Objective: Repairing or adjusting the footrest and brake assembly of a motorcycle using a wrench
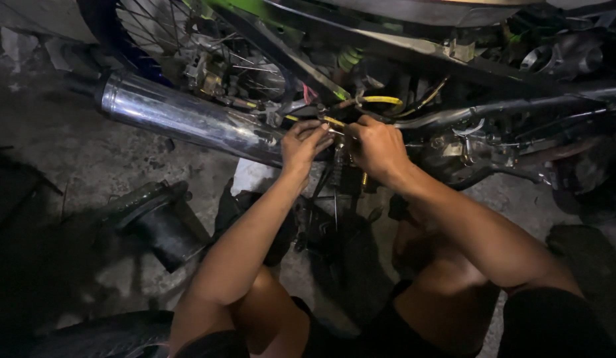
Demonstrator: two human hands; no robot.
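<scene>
Stained concrete floor [89,152], dim workshop; motorcycle frame [454,46] across the 12 o'clock edge. Yellow cable [381,100]: thin, sheathed, at centre just above both hands. Left hand [302,142]: fingers curled together, pinching a small part beside the cable; part too small to tell. Right hand [377,147]: curled, fingertips meeting the left's. Chrome exhaust pipe [182,118] at 10 o'clock, spoked wheel [188,33] behind. White rag [251,178] under the left wrist. Open floor at 9 o'clock.

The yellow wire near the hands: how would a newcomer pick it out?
Follow the long chrome exhaust pipe rightward to where both hands meet. Just above the right hand, the yellow wire arcs through the dark motorcycle frame. It is the brightest strand there; neighbouring cables are black.
</scene>
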